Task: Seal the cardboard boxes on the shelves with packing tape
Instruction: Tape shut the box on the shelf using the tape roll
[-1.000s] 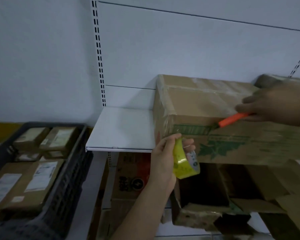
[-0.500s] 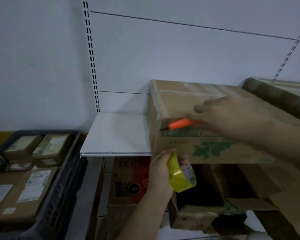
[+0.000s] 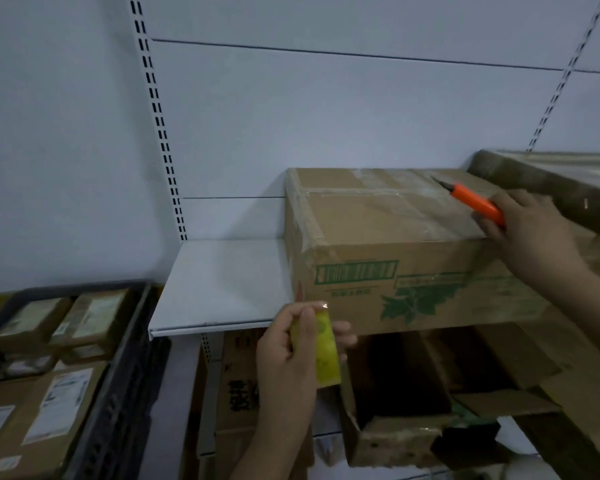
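Currently glossy wrinkled tape covers the box [image 3: 388,220] top; left hand [image 3: 288,355] grips yellow roll [image 3: 324,351], right hand [image 3: 530,226] grips orange cutter [image 3: 475,201].

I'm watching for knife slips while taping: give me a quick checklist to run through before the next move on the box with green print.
1. Left hand grips the yellow roll of packing tape: ok.
2. Right hand holds the orange utility knife: ok.
3. Knife tip points away from the left hand, over the top of the brown cardboard box with green print: ok.
4. Box rests fully on the white metal shelf: cannot tell, its right end is hidden.
5. Top seam already taped: ok, glossy tape shows.
6. Tape's free end found: cannot tell.
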